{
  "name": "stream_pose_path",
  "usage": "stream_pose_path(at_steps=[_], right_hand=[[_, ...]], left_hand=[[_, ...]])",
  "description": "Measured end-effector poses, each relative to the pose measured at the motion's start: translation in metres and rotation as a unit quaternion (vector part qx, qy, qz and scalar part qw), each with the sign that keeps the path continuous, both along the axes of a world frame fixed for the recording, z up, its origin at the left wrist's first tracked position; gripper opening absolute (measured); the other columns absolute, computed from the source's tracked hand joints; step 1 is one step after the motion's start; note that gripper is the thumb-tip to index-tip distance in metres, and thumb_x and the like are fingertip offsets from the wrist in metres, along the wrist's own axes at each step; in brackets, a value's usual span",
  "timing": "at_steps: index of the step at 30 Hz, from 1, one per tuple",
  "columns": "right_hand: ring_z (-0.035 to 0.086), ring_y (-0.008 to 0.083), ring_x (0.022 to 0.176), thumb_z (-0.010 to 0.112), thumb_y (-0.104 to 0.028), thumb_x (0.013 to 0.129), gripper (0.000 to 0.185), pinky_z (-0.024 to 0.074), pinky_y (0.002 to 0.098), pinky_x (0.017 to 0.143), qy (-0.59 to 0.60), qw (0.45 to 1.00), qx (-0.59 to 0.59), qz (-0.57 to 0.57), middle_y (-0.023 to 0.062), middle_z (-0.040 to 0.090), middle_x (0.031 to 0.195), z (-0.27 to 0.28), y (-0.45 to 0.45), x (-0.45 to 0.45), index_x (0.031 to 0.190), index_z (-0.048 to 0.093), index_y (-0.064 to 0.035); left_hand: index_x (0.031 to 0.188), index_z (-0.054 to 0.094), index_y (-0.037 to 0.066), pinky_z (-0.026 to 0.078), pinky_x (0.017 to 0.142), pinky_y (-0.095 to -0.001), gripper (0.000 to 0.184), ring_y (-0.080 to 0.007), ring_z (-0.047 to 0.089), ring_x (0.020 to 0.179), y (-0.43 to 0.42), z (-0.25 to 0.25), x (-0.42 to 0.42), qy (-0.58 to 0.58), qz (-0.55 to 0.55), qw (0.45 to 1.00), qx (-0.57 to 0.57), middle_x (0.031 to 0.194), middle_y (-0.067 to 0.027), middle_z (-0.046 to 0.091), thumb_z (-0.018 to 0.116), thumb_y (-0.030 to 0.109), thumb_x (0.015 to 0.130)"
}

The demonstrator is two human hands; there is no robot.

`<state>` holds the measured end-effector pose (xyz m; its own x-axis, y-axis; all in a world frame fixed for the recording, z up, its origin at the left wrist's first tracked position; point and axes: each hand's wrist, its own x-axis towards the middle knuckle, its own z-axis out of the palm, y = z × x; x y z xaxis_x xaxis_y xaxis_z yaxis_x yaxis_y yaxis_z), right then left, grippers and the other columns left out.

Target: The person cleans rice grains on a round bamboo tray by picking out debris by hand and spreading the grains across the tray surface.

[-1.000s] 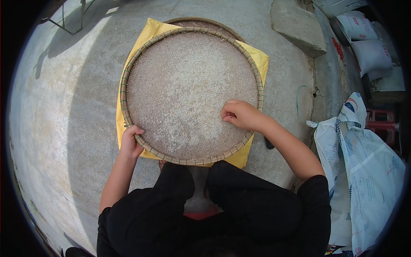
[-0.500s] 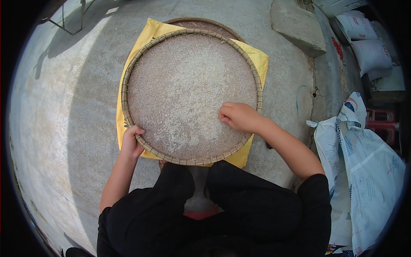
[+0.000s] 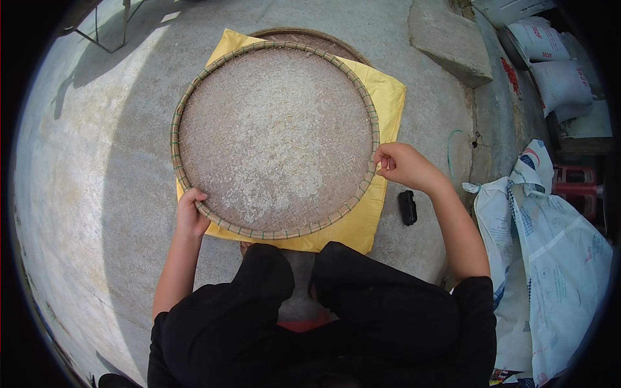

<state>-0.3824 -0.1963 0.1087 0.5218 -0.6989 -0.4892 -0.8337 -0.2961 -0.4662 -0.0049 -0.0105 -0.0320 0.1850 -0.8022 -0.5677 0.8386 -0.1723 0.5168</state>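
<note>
A round woven tray (image 3: 279, 233) with a bamboo rim is spread with pale grains (image 3: 278, 136), thickest through its middle. My left hand (image 3: 192, 212) grips the lower left rim, thumb on top and fingers hidden underneath. At the right rim, just outside it, is my right hand (image 3: 404, 166), its fingers curled close together; whatever is between them is too small to see. Under the tray a yellow sheet (image 3: 387, 107) shows on several sides. A second round tray (image 3: 310, 36) is partly covered behind the first.
A black object (image 3: 407, 207) lies on the concrete floor right of the yellow sheet. White plastic sacks (image 3: 563, 265) stand at the right, with a red crate (image 3: 574, 184) behind. A concrete block (image 3: 451, 44) and more full sacks (image 3: 561, 84) are at the upper right.
My right hand has moved from over the grains outward to the right rim. The tray has shifted left and slightly up with my left hand. The black object is now fully uncovered.
</note>
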Motion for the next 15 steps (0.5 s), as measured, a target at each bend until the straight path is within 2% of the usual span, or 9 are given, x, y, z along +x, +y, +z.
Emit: stream_pose_path(at_steps=[2, 3, 5, 8, 11, 15], right_hand=[[0.056, 0.0206, 0.068, 0.064, -0.007, 0.072, 0.014, 0.0447, 0.0305, 0.061, -0.058, 0.996, -0.048, 0.05, 0.0092, 0.058, 0.073, -0.004, 0.006, 0.016, 0.083, 0.057, -0.0012], [0.056, 0.0206, 0.068, 0.064, -0.007, 0.072, 0.014, 0.0447, 0.0305, 0.061, -0.059, 0.996, -0.048, 0.049, 0.0092, 0.058, 0.073, -0.01, 0.007, 0.02, 0.083, 0.057, -0.0012], [0.056, 0.022, 0.066, 0.066, -0.009, 0.071, 0.015, 0.0452, 0.0322, 0.062, -0.094, 0.986, -0.119, 0.067, 0.0087, 0.058, 0.071, -0.028, 0.005, 0.023, 0.082, 0.057, -0.0022], [0.057, 0.0221, 0.068, 0.066, -0.009, 0.071, 0.013, 0.0456, 0.033, 0.063, -0.056, 0.997, -0.051, 0.029, 0.0085, 0.059, 0.072, -0.035, -0.002, 0.03, 0.078, 0.058, -0.0025], [0.058, 0.0237, 0.069, 0.066, -0.01, 0.071, 0.011, 0.046, 0.0344, 0.065, -0.014, 0.999, -0.031, 0.031, 0.0095, 0.06, 0.075, -0.041, -0.004, 0.035, 0.075, 0.058, -0.0026], [0.056, 0.0219, 0.068, 0.066, -0.007, 0.071, 0.011, 0.0455, 0.0317, 0.064, -0.002, 0.995, -0.067, 0.068, 0.0091, 0.058, 0.072, -0.05, -0.004, 0.034, 0.075, 0.058, -0.0012]], left_hand=[[0.116, 0.042, -0.006, 0.038, 0.095, -0.0442, 0.054, -0.034, 0.05, 0.102, 0.001, 0.0, 0.001, 0.0, 0.001, 1.0, 0.001, 0.11, -0.0182, 0.053, 0.045, 0.004, 0.063], [0.116, 0.042, -0.006, 0.038, 0.095, -0.0443, 0.055, -0.034, 0.05, 0.102, 0.001, 0.001, 0.001, -0.002, 0.002, 1.0, 0.004, 0.11, -0.0182, 0.053, 0.045, 0.004, 0.063], [0.116, 0.042, -0.006, 0.038, 0.095, -0.0445, 0.055, -0.034, 0.05, 0.103, 0.001, 0.002, 0.001, -0.005, 0.001, 1.0, 0.007, 0.11, -0.0181, 0.053, 0.045, 0.003, 0.063], [0.116, 0.042, -0.006, 0.039, 0.094, -0.0448, 0.054, -0.0337, 0.051, 0.102, 0.001, 0.003, 0.004, 0.001, -0.009, 1.0, 0.0, 0.109, -0.0177, 0.053, 0.045, 0.003, 0.063], [0.116, 0.042, -0.006, 0.04, 0.093, -0.0449, 0.055, -0.0335, 0.051, 0.102, 0.0, 0.006, 0.006, -0.004, -0.013, 1.0, 0.0, 0.109, -0.0174, 0.053, 0.046, 0.003, 0.062], [0.116, 0.041, -0.006, 0.04, 0.093, -0.0451, 0.055, -0.0336, 0.052, 0.101, -0.002, 0.01, 0.003, -0.003, -0.025, 1.0, -0.002, 0.109, -0.0174, 0.053, 0.046, 0.002, 0.062]])
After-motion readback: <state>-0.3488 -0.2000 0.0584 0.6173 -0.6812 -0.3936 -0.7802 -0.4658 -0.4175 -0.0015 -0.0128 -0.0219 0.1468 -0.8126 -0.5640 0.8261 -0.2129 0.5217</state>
